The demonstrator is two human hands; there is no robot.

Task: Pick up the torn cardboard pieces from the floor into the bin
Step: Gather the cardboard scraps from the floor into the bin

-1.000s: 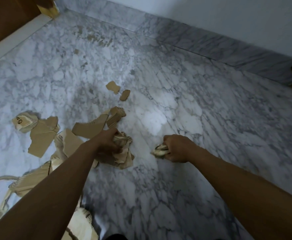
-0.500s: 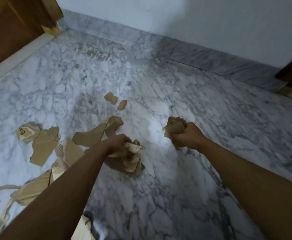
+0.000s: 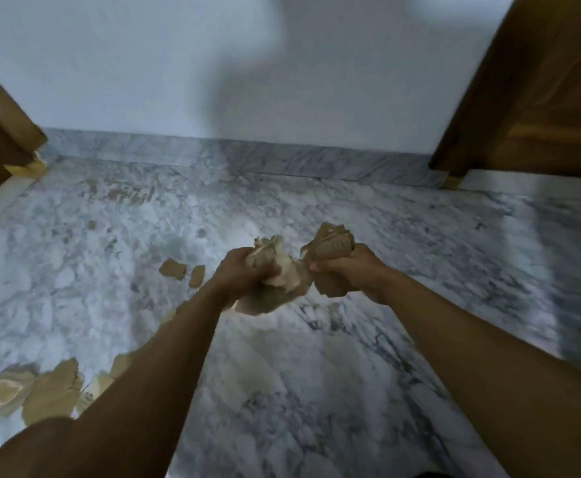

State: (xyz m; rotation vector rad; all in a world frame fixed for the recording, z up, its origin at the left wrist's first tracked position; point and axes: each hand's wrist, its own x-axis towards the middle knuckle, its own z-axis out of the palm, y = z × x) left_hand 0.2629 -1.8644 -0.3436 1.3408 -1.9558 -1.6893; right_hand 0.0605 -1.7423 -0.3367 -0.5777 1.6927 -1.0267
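Note:
My left hand (image 3: pixel 239 270) is shut on a crumpled wad of torn brown cardboard (image 3: pixel 275 288), held above the marble floor. My right hand (image 3: pixel 354 269) grips a second bunch of cardboard pieces (image 3: pixel 333 250), close beside the first; the two wads nearly touch. Two small cardboard scraps (image 3: pixel 173 269) lie on the floor left of my left hand. Larger torn pieces (image 3: pixel 47 395) lie at the lower left, partly hidden by my left forearm. No bin is in view.
The grey-white marble floor (image 3: pixel 316 374) runs to a marble skirting (image 3: pixel 247 157) under a white wall. A wooden door frame (image 3: pixel 2 132) stands at the left and a wooden door (image 3: pixel 540 98) at the right.
Both hands have risen from the floor with their cardboard wads and come together. The view has tilted up, showing the wall and both wooden doors.

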